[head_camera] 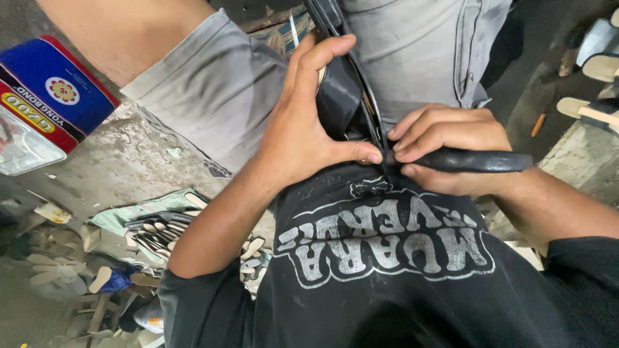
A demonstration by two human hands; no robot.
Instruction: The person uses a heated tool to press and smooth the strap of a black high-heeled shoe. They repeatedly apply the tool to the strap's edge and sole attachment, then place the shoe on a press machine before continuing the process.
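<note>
Blue-and-red tin (48, 96), flat and rectangular, sits at the far left above a concrete floor (129, 161) littered with pale cut-out sole shapes (158, 235) and scraps. Moving right, the person's grey shorts (213, 90) cover a raised knee, and the left hand (303, 122) is curled around a piece of black rubbery material (338, 96) held against the lap, thumb and forefinger closed near the point where the work is being done. Just beside it, touching or nearly so, the right hand (445, 145) is clenched tight around the dark handle of a tool (477, 161), its working end hidden between the two sets of fingers, so whether it is a blade or an awl cannot be told. The black piece lies between the hands, in front of the person's black printed shirt (387, 258). At the far right, more pale soles (596, 64) rest on a ledge.

The risk, judged from this grip, is plain: the tool's tip works right beside the left thumb and directly above the thighs, with no table under the piece. A slip caused by the rubber giving way suddenly, or by the bent strip springing out of the left hand's hold, could drive the tip into fingers or leg. Uneven pull might also tear or miscut the material.
</note>
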